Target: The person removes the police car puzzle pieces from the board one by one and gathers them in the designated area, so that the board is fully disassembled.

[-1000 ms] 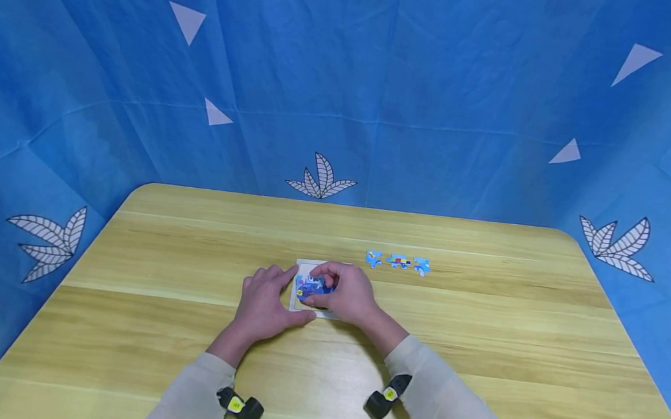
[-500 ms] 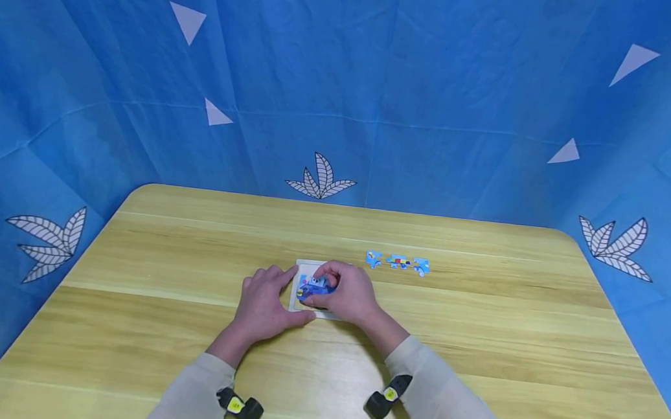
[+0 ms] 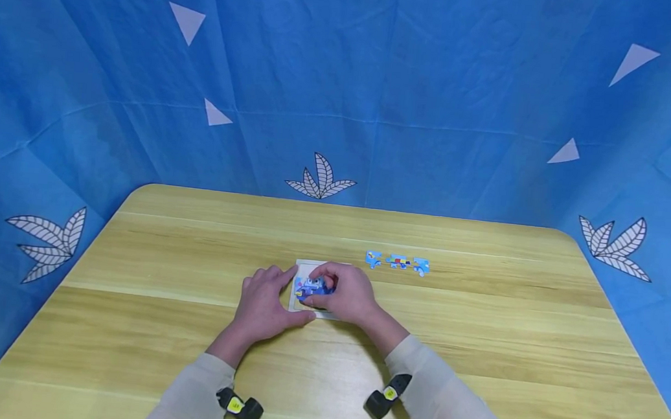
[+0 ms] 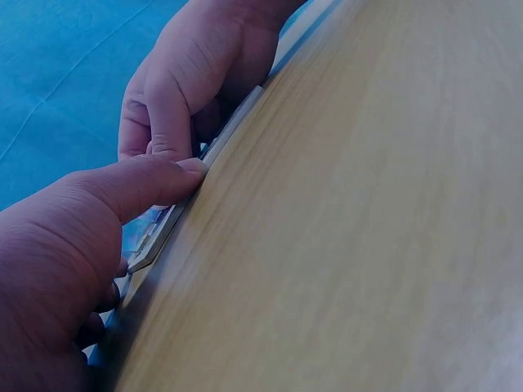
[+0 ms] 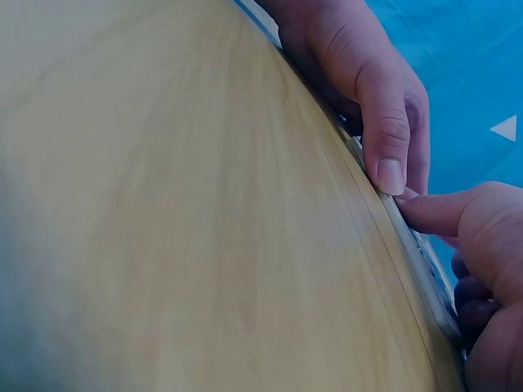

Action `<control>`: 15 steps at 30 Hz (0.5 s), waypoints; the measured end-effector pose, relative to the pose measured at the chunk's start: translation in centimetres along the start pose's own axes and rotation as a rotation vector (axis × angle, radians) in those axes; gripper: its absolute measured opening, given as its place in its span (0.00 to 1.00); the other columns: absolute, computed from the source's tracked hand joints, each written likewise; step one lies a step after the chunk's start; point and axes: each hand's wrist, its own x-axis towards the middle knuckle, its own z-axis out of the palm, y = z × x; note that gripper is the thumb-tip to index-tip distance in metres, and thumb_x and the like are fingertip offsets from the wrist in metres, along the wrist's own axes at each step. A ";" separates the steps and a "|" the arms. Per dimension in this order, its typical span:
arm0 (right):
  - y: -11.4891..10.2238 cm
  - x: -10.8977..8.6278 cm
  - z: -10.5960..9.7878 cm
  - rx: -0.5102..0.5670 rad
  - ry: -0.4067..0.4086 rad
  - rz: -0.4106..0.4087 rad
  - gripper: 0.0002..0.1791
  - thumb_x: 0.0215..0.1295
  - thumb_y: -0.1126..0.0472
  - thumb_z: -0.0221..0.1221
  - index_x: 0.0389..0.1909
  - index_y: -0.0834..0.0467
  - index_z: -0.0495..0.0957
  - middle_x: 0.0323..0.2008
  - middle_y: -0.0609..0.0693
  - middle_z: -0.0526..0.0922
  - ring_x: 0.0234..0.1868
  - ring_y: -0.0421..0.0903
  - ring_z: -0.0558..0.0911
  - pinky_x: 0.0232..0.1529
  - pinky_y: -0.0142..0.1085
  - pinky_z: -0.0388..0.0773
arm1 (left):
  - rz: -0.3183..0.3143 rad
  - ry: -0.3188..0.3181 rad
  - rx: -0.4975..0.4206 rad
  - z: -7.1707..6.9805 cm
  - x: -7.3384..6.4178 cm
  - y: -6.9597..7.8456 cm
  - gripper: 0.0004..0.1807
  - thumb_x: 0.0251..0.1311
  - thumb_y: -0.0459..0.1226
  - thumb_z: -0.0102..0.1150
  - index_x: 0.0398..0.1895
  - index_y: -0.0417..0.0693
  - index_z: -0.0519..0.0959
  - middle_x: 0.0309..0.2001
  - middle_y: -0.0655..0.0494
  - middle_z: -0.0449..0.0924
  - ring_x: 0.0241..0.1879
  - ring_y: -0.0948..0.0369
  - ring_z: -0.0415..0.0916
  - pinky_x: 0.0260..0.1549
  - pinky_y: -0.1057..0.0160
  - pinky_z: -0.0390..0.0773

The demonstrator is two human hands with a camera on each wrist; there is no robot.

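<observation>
A small square puzzle board [image 3: 293,300] with a pale frame lies on the table, blue picture pieces [image 3: 308,288] inside it. My left hand [image 3: 265,302] holds the board at its left side, the index finger at the far left corner and the thumb on the near edge. In the left wrist view that thumb [image 4: 155,184] lies along the rim. Over the board's right part, my right hand [image 3: 348,295] pinches a blue puzzle piece [image 3: 324,288] with curled fingers. That hand hides most of the piece and the board's right side.
Beyond and right of the board, three loose blue puzzle pieces lie in a row: a left one [image 3: 373,258], a multicoloured middle one [image 3: 399,261] and a right one [image 3: 422,265]. A blue cloth [image 3: 436,112] hangs behind the wooden table [image 3: 508,325].
The blue pieces under my right fingers shift slightly right, then back left, within the board. My left hand stays in place, and the loose pieces have not moved.
</observation>
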 end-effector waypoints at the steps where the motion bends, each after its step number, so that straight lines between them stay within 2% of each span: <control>1: 0.0 0.0 0.0 -0.003 -0.004 -0.002 0.20 0.46 0.51 0.79 0.40 0.48 0.84 0.21 0.42 0.72 0.24 0.40 0.71 0.30 0.36 0.66 | 0.001 0.001 0.000 0.0 0.0 0.0 0.55 0.41 0.64 0.75 0.71 0.44 0.71 0.49 0.51 0.75 0.49 0.53 0.67 0.47 0.51 0.58; 15: -0.7 -0.2 -0.3 -0.087 -0.032 -0.041 0.15 0.52 0.48 0.75 0.38 0.47 0.84 0.20 0.39 0.70 0.22 0.38 0.69 0.27 0.35 0.62 | -0.003 0.005 -0.022 -0.2 0.0 0.1 0.54 0.41 0.62 0.76 0.71 0.44 0.71 0.49 0.52 0.75 0.48 0.53 0.66 0.46 0.52 0.58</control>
